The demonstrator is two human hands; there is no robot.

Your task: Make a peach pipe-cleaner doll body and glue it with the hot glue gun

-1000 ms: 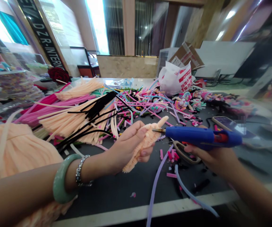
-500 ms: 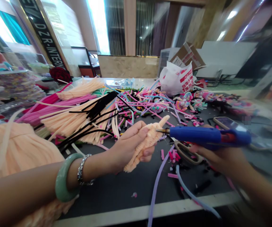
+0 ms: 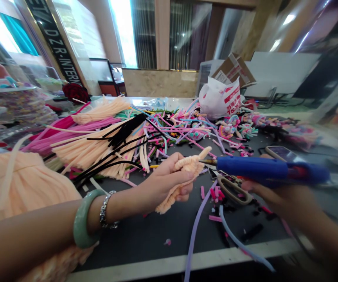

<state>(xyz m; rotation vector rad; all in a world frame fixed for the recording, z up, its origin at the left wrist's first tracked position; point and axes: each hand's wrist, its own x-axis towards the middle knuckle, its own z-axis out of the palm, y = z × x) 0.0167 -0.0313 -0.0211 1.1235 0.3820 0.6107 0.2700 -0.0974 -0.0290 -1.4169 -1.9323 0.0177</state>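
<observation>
My left hand is closed round a coiled peach pipe-cleaner piece, held above the dark table. My right hand grips a blue hot glue gun. Its metal nozzle points left and touches the upper end of the peach piece. A green bangle and a silver bracelet sit on my left wrist.
Piles of peach, pink and black pipe cleaners cover the table's left and middle. Scissors, lilac stems and pink offcuts lie under the gun. A phone lies at right; a white plastic bag and cardboard box stand behind.
The glue gun has slid a little to the right while its nozzle stays at the peach piece. My left hand has turned the piece slightly and closed over its top.
</observation>
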